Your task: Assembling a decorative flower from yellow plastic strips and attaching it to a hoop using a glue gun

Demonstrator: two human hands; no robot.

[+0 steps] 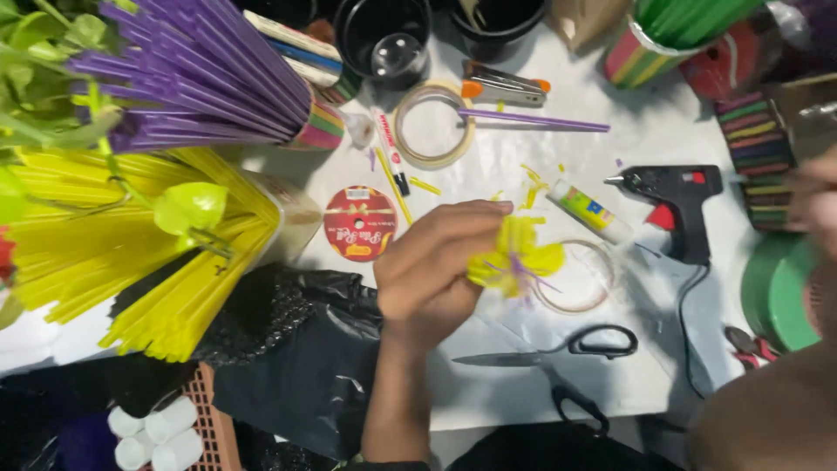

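Head view: left hand (436, 266) pinching yellow straw flower (516, 257); right hand (815, 205) blurred, grip indeterminable; round red label (359, 223) alongside.

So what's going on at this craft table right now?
The person's left hand holds a small yellow flower-like piece with purple strands above the white table. The right hand is blurred at the right edge, near the green tape rolls. Open scissors, a black glue gun and bundles of yellow straws lie around.
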